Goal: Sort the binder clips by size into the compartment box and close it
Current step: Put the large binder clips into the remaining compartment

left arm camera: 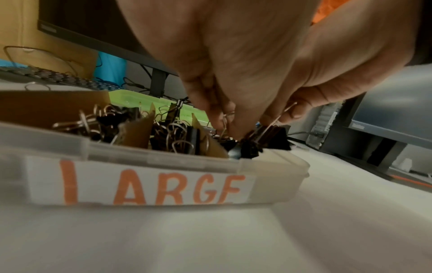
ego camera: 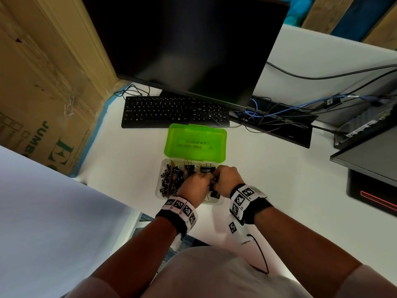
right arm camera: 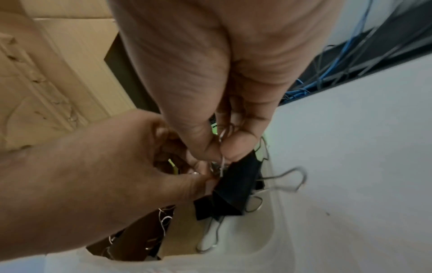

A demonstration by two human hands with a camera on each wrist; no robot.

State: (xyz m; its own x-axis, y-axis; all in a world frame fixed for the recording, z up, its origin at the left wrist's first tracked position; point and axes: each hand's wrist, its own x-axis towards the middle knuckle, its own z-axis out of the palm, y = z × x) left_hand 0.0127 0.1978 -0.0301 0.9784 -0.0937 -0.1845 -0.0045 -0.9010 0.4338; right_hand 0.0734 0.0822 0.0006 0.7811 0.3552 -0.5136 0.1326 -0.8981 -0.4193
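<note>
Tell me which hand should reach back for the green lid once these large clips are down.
Probably the left. The right hand pinches the wire handle of a large black clip over the box's right end, while the left hand's fingers only steady the cluster. The lid lies open behind both.

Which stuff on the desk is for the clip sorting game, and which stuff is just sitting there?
For the sorting:
- compartment box, green lid open
- large binder clip, pinched by left hand and right hand
- small clips in the box
- cardboard dividers
- LARGE label

Just sitting there:
- keyboard
- monitor
- cables
- cardboard carton
</note>
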